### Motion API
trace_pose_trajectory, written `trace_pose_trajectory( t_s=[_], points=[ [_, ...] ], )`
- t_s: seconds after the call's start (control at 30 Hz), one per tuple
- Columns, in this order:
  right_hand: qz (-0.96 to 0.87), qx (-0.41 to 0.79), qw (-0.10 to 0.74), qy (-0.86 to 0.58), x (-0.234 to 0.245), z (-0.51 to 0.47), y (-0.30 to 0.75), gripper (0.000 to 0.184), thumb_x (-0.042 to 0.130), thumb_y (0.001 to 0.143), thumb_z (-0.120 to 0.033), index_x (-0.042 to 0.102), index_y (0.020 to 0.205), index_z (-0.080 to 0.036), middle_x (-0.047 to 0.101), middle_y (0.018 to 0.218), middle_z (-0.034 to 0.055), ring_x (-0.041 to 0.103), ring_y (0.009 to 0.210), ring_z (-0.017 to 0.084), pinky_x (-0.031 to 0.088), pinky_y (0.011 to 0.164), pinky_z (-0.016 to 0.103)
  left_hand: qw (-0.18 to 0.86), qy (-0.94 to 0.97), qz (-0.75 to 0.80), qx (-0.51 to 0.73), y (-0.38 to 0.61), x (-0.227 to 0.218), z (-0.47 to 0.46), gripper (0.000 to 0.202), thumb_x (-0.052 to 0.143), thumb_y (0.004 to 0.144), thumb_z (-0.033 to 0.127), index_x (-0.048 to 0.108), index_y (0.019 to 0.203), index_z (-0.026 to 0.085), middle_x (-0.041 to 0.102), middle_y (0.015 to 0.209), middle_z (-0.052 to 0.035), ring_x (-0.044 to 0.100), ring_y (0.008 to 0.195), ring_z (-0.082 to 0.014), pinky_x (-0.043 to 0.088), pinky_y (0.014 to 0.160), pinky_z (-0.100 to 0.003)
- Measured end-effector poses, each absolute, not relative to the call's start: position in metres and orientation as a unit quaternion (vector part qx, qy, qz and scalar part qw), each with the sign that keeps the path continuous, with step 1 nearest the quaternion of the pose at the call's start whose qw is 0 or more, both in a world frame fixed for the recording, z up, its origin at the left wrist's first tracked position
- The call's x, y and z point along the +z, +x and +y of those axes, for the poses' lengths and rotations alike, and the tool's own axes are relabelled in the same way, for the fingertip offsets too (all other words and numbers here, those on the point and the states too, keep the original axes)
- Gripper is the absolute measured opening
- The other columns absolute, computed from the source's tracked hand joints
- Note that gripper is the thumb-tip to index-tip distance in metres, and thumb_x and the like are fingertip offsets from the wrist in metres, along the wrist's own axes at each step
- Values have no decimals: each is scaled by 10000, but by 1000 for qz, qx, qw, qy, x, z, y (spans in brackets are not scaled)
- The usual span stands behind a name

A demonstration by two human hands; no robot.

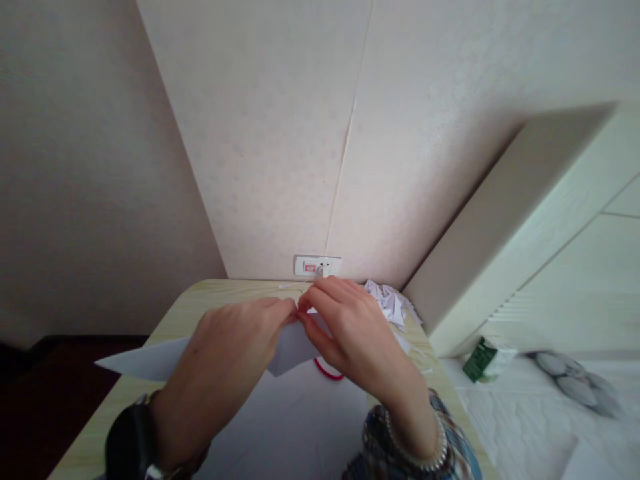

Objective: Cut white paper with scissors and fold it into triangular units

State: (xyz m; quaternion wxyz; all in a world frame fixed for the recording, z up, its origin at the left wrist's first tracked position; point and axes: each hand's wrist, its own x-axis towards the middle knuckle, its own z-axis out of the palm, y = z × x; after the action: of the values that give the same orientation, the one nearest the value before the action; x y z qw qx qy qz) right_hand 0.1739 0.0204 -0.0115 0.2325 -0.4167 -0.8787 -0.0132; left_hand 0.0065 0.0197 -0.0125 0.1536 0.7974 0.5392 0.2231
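Note:
Both hands meet over a small wooden table (200, 300), pinching a large white sheet of paper (150, 358) at a folded point. My left hand (235, 353) grips the fold from the left, fingers closed on the paper; a dark watch sits on that wrist. My right hand (345, 327) pinches the same spot from the right, with a bead bracelet and a patterned sleeve at its wrist. The sheet runs out to the left past the table edge and lies flat below my hands.
A pile of small folded white paper pieces (393, 303) lies at the table's back right corner. A red loop (327, 370) shows under my right hand. A wall socket (317, 265) sits behind. A white bed with a green packet (480, 359) is to the right.

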Motion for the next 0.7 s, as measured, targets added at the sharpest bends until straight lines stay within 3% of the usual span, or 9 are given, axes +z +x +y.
trace_pose_trajectory(
  t_s=[0.17,0.27,0.37,0.5,0.6,0.7],
  points=[
    [-880,18,228,-417,-6,22,197,158,535,959,-169,662,866,-153,690,856,52,619,795,199,416,707,309,106,821,543,144,1,-9,18,341,402,875,256,720,751,259,774,808,-81,678,725,-277,434,645,-341],
    [-836,46,242,-491,-6,26,232,124,560,919,-127,645,833,-156,687,834,55,636,767,204,435,684,305,41,786,607,111,-17,-3,17,393,351,896,292,719,758,264,778,820,-83,689,750,-311,398,618,-356],
    [-751,6,307,-585,-6,27,263,124,599,911,-157,634,794,-177,695,796,48,645,739,216,438,674,318,-29,740,665,94,-31,3,17,476,261,938,286,725,833,259,777,816,-72,699,757,-316,362,608,-353],
    [-743,-29,399,-536,-3,20,251,37,632,914,-161,651,889,-181,698,885,50,658,835,211,475,756,321,-22,772,629,89,-23,6,17,485,247,933,241,701,762,258,761,774,-40,699,738,-270,343,590,-325],
    [-825,40,345,-447,-3,16,211,130,642,929,-175,657,1057,-164,694,1101,88,637,1038,230,478,893,338,25,810,578,96,-8,3,15,442,295,919,251,689,721,269,757,753,-30,686,704,-258,348,596,-322],
    [-871,33,264,-412,-5,16,179,61,630,940,-185,668,979,-158,714,1011,77,638,958,231,471,833,338,43,822,554,123,-1,-2,13,401,329,901,263,689,725,278,759,749,-34,672,658,-256,337,584,-327]
  ],
)
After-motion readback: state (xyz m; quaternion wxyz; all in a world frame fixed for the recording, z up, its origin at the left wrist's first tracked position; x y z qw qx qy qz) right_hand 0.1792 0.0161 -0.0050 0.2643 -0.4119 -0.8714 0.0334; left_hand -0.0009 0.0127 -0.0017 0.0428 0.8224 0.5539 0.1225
